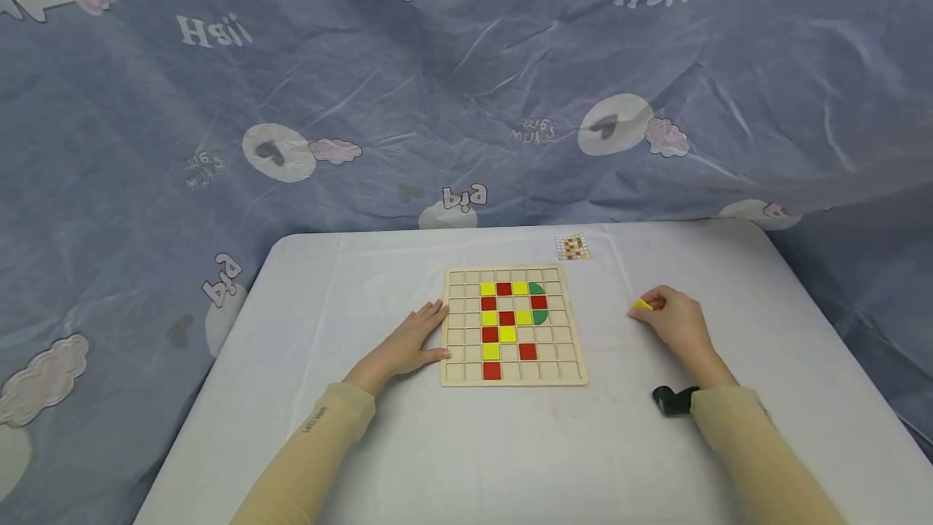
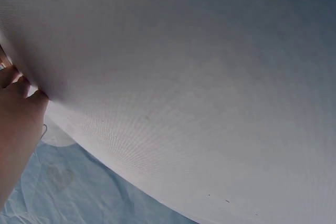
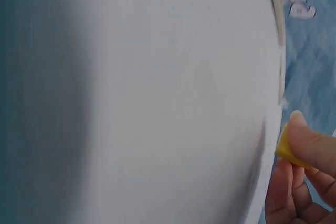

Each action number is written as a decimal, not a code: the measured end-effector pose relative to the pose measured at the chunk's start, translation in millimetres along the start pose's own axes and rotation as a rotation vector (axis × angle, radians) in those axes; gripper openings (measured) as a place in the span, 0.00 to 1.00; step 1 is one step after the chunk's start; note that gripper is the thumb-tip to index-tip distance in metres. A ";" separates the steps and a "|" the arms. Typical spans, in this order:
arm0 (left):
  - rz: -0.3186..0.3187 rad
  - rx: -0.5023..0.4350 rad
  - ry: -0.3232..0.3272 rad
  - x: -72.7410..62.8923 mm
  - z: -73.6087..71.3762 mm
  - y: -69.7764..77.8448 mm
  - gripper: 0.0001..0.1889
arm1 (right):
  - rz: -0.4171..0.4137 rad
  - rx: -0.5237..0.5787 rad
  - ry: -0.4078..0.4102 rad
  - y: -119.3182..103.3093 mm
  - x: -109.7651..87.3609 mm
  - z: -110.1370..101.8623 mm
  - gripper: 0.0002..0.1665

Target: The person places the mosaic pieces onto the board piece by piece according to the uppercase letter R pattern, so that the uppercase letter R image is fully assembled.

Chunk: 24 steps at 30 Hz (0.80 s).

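A square wooden grid board [image 1: 466, 278] lies on the table, with red, yellow and green tiles set in some of its cells. At the board's left edge rests my left hand [image 1: 410, 344], fingers extended and thumb apart; in the left wrist view only part of that hand [image 2: 21, 114] shows at the left border. To the right of the board, my right hand [image 1: 678, 322] pinches a small yellow tile [image 1: 642, 305] between thumb and fingers. The right wrist view shows this yellow tile [image 3: 287, 148] close up, under the thumb.
A small printed pattern card [image 1: 573, 247] lies behind the board at the table's far side. Beside the right sleeve is a black object [image 1: 672, 401], partly hidden by the cuff. The white table [image 1: 539, 460] ends at a blue patterned cloth backdrop [image 1: 437, 87].
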<state>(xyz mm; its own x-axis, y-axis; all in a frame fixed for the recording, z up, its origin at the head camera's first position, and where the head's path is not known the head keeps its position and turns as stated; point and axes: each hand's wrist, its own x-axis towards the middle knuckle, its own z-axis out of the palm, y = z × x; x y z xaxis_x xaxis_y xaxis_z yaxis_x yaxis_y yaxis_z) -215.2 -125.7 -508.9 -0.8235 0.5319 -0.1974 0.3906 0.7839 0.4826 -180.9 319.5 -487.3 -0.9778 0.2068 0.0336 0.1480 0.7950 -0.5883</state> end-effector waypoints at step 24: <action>0.002 0.007 -0.004 -0.6 -2.1 -0.1 0.46 | -0.121 0.219 -0.446 -94.7 -52.5 49.8 0.05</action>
<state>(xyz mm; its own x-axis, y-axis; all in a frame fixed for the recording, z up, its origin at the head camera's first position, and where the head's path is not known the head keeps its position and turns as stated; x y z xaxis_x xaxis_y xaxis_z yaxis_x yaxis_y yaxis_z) -215.6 -126.7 -507.0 -0.8213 0.5344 -0.1997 0.3950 0.7852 0.4768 -151.0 205.0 -473.6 -0.9611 -0.1811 -0.2084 0.0419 0.6503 -0.7585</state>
